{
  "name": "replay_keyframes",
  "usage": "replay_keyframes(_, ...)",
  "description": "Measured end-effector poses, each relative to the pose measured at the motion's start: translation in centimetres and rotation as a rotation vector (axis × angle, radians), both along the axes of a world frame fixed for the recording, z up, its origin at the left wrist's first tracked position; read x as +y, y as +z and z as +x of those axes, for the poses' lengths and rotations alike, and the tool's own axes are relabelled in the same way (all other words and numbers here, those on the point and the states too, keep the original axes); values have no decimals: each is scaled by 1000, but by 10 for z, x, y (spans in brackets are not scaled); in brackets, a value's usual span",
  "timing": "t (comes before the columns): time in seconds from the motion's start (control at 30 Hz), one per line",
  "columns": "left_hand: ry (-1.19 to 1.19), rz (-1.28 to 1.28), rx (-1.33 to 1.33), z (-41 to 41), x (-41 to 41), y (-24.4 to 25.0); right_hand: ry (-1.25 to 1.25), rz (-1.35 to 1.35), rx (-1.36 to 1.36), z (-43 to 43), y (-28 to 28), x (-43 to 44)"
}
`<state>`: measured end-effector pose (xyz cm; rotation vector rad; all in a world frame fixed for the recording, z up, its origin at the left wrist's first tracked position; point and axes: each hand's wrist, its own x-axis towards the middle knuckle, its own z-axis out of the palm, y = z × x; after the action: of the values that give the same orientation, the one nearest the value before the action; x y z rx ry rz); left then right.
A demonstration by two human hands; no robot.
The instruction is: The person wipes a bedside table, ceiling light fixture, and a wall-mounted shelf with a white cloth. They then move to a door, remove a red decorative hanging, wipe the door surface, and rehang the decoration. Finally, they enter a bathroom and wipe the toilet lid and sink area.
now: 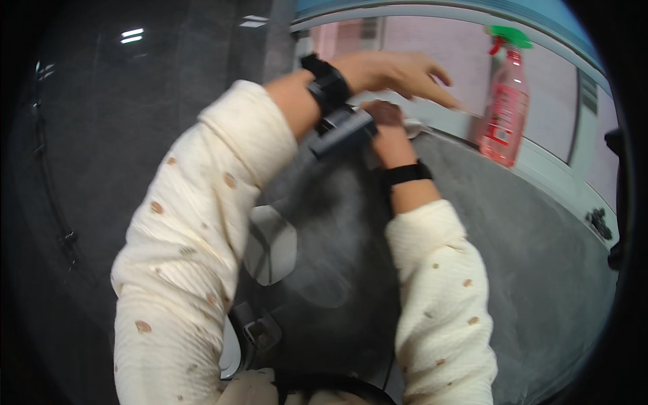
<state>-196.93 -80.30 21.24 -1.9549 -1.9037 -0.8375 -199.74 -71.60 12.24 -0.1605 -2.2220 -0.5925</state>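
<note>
My left hand [405,76] is stretched out over the window sill, its fingers apart and holding nothing, pointing towards a clear spray bottle [506,111] with pink liquid and a green and red trigger head. The bottle stands upright by the window, apart from the hand. Just below, my right hand [386,114] is closed at the sill's edge on what looks like a crumpled white cloth [416,127]; its fingers are blurred and partly hidden. A black strap with a dark grey device [344,132] is on my left wrist, and a black band [407,173] circles the right.
A window frame [547,152] with a blue blind [455,6] lies beyond the sill. A small dark object [599,223] rests at its right end. Lower down are a pale angular object [276,248], a grey open container [262,334] and part of a white toilet [231,354].
</note>
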Motion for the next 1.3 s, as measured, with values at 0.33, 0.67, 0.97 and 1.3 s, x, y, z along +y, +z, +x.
replay_keyframes(0.33,607,-80,150,-265,-164,-24,-105,-302,-162,3,30,-28)
replay_keyframes(0.67,549,-237,200,-342,-94,-23,-244,-370,-221,-3,35,-38)
replay_keyframes(0.97,405,0,324,-338,-144,-21,-74,-404,-346,-83,39,-69)
replay_keyframes(1.3,437,115,338,-311,-310,-52,27,-591,-468,-192,45,-120)
